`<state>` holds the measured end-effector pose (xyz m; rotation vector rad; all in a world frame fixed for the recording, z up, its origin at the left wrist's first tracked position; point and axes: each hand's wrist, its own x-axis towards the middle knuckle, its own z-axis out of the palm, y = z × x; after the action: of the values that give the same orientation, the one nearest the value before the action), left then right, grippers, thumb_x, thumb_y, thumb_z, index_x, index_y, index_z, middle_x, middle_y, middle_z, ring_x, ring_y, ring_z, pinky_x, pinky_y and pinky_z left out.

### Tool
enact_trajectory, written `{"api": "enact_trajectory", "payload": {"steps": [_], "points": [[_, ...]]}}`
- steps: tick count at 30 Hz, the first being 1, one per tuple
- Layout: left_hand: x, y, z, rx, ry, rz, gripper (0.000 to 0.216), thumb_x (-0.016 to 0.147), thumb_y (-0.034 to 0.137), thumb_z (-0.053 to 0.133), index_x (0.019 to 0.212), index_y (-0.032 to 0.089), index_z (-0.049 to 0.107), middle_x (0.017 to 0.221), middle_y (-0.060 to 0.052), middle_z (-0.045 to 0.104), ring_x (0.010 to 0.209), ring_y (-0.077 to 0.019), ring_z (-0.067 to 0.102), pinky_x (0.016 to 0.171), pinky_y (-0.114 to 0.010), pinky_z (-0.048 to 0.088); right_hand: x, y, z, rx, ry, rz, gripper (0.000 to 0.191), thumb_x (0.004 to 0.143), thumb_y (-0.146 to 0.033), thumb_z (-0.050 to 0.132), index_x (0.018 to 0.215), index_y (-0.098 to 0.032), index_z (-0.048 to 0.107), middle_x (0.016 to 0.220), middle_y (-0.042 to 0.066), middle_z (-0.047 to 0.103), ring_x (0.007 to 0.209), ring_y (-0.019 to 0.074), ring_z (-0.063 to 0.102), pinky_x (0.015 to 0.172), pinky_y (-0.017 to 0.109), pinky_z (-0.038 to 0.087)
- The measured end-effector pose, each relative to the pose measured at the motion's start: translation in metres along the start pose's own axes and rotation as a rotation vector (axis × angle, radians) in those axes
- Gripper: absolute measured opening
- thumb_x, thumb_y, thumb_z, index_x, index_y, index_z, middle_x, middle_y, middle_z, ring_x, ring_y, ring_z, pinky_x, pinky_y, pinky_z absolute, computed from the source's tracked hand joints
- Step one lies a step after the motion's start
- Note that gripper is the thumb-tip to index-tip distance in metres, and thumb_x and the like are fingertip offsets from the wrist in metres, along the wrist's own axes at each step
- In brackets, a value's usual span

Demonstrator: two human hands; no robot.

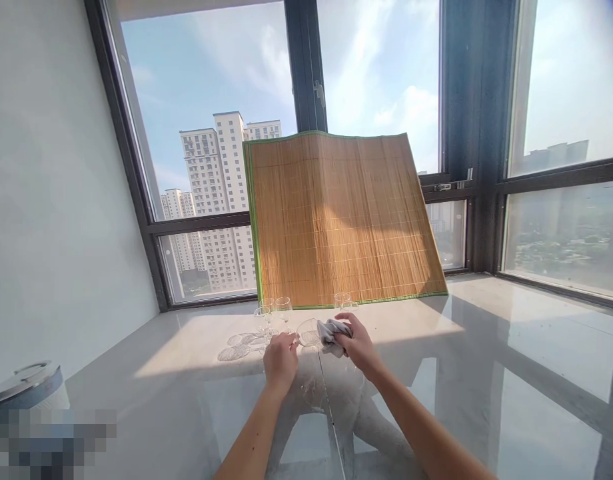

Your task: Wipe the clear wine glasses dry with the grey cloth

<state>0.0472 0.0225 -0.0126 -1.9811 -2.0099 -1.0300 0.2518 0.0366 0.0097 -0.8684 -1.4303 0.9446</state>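
Sunlight [184, 341] falls through dark-framed windows [304, 73] beside a pale wall [51, 180].

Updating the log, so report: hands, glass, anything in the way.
Left hand gripping glass. Right hand clutching cloth at its bowl. Other glasses standing close beyond hands; mat propped behind them.

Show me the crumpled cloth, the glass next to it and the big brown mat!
Crumpled cloth [330, 336], head view: on its bunched folds.
Glass next to the cloth [308, 333], head view: on its clear bowl.
Brown mat [339, 219], head view: on the middle of its front.
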Motion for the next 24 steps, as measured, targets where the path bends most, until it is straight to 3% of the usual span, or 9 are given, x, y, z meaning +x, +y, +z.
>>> {"api": "enact_trajectory", "payload": {"steps": [3, 7, 11, 15, 19, 21, 24], "points": [[0.001, -0.002, 0.0, -0.041, 0.015, -0.047, 0.025, 0.091, 0.02, 0.052, 0.102, 0.022, 0.075, 0.094, -0.006, 0.072, 0.098, -0.0218, 0.06, 0.077, -0.028, 0.038, 0.0, 0.007, 0.001, -0.042, -0.071, 0.055, 0.039, 0.066, -0.023, 0.053, 0.104, -0.021, 0.048, 0.072, -0.003, 0.061, 0.055, 0.013, 0.051, 0.051, 0.024, 0.038], [0.001, 0.003, -0.003, -0.102, -0.011, -0.108, 0.027, 0.092, 0.025, 0.051, 0.105, 0.023, 0.074, 0.098, -0.006, 0.073, 0.096, -0.0214, 0.061, 0.078, -0.029, 0.038, -0.003, 0.018, 0.009, -0.128, -0.069, -0.003, 0.041, 0.065, -0.02, 0.053, 0.106, -0.022, 0.048, 0.071, -0.003, 0.06, 0.064, 0.016, 0.056, 0.059, 0.027, 0.043], [-0.003, 0.01, -0.005, 0.052, -0.06, 0.028, 0.026, 0.089, 0.02, 0.05, 0.093, 0.024, 0.075, 0.086, -0.005, 0.071, 0.091, -0.0227, 0.059, 0.079, -0.032, 0.034, -0.008, 0.012, 0.017, -0.049, -0.056, -0.128, 0.041, 0.074, -0.023, 0.052, 0.114, -0.022, 0.045, 0.076, -0.001, 0.063, 0.069, 0.0174, 0.059, 0.063, 0.029, 0.046], [-0.003, 0.01, -0.001, 0.102, -0.073, 0.047, 0.027, 0.083, 0.012, 0.051, 0.087, 0.024, 0.075, 0.084, -0.005, 0.07, 0.093, -0.0232, 0.056, 0.081, -0.033, 0.032, -0.008, -0.001, 0.009, -0.103, 0.119, -0.236, 0.035, 0.083, -0.026, 0.051, 0.117, -0.023, 0.044, 0.088, 0.004, 0.067, 0.075, 0.0193, 0.062, 0.069, 0.031, 0.047], [0.001, 0.004, 0.004, 0.055, -0.103, -0.047, 0.027, 0.08, 0.009, 0.051, 0.079, 0.023, 0.074, 0.082, -0.004, 0.069, 0.092, -0.0229, 0.055, 0.078, -0.032, 0.033, -0.003, -0.002, -0.004, -0.386, 0.284, -0.286, 0.037, 0.084, -0.021, 0.046, 0.121, -0.023, 0.046, 0.096, 0.007, 0.068, 0.08, 0.0211, 0.062, 0.072, 0.032, 0.045], [0.001, 0.002, 0.004, 0.04, -0.09, -0.078, 0.029, 0.08, 0.009, 0.049, 0.08, 0.023, 0.075, 0.081, -0.004, 0.069, 0.091, -0.0228, 0.055, 0.077, -0.032, 0.033, -0.002, 0.002, -0.006, -0.477, 0.227, -0.283, 0.039, 0.082, -0.018, 0.045, 0.12, -0.023, 0.047, 0.093, 0.007, 0.068, 0.077, 0.0208, 0.062, 0.069, 0.031, 0.044], [0.001, 0.001, 0.002, 0.044, -0.047, -0.007, 0.033, 0.079, 0.008, 0.049, 0.085, 0.024, 0.077, 0.08, -0.004, 0.069, 0.092, -0.0234, 0.054, 0.081, -0.033, 0.034, -0.001, 0.007, -0.002, -0.399, 0.028, -0.255, 0.038, 0.079, -0.019, 0.046, 0.117, -0.023, 0.048, 0.079, 0.002, 0.065, 0.066, 0.0178, 0.058, 0.061, 0.028, 0.044]]}}
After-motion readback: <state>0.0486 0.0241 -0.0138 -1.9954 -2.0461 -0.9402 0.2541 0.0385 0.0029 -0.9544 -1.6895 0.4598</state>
